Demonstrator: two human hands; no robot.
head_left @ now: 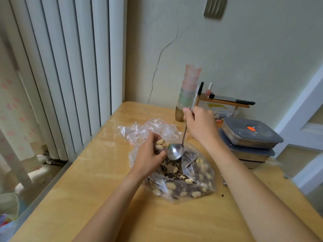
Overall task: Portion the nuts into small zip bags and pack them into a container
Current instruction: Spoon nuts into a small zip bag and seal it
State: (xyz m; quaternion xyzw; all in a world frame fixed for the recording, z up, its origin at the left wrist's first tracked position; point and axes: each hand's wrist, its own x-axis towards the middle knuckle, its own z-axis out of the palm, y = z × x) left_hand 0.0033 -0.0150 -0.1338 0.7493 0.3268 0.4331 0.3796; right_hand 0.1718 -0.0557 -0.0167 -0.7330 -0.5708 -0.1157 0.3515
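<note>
A large clear plastic bag [192,186] of peanuts and dark sunflower seeds lies open on the wooden table [97,189]. My left hand [148,154] grips a small zip bag [161,144] that holds a few peanuts, its mouth turned toward the spoon. My right hand [201,124] holds the top of a long metal spoon [175,151] by the handle. The spoon's bowl sits at the small bag's mouth, just above the big bag's contents. A few empty small zip bags [148,128] lie crumpled behind my left hand.
Stacked metal containers with grey lids [251,137] stand at the right. A tall stack of plastic cups [189,91] and a small wooden rack with nail polish bottles [225,100] stand by the wall. A radiator [70,67] borders the table's left edge.
</note>
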